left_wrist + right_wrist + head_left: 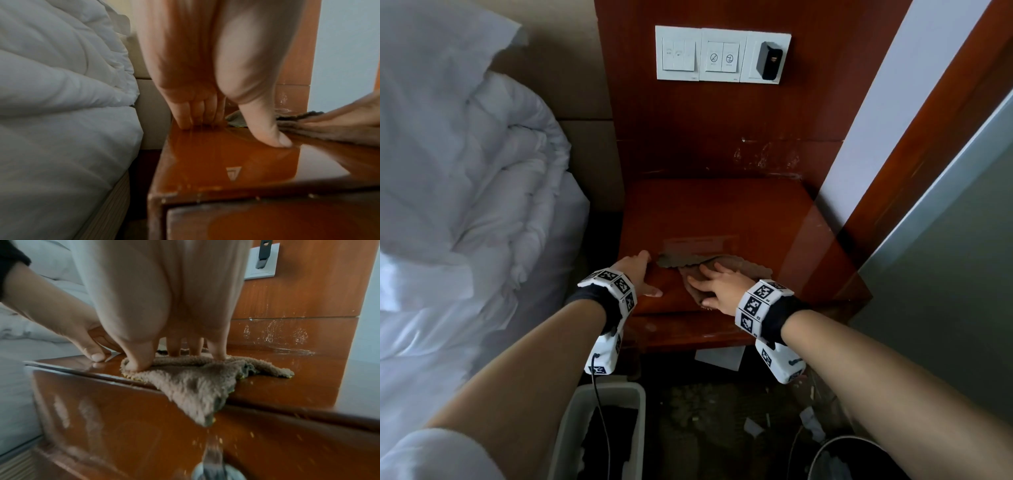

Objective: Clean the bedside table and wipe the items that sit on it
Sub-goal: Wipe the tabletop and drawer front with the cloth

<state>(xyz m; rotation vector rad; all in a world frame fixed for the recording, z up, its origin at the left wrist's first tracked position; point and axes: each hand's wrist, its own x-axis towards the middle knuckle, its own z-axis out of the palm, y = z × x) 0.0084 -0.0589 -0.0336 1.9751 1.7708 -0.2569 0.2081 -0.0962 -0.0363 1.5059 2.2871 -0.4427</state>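
The reddish-brown bedside table [722, 212] carries only a brown fluffy cloth [751, 266] near its front edge. My right hand [719, 284] lies flat on the cloth and presses it down with straight fingers. In the right wrist view the cloth [195, 382] has one corner hanging over the table's front edge, and the thumb and fingertips [174, 350] bear on it. My left hand [640, 274] rests open on the table's front left corner, beside the cloth. Its fingers [185, 113] touch the glossy top [226, 162].
A white duvet [465, 171] lies on the bed, left of the table. On the wood back panel, a switch plate [722, 54] holds a black plug-in [768, 60]. On the floor stand a white bin [599, 428] and a dark round bin [852, 459], with paper scraps [722, 358].
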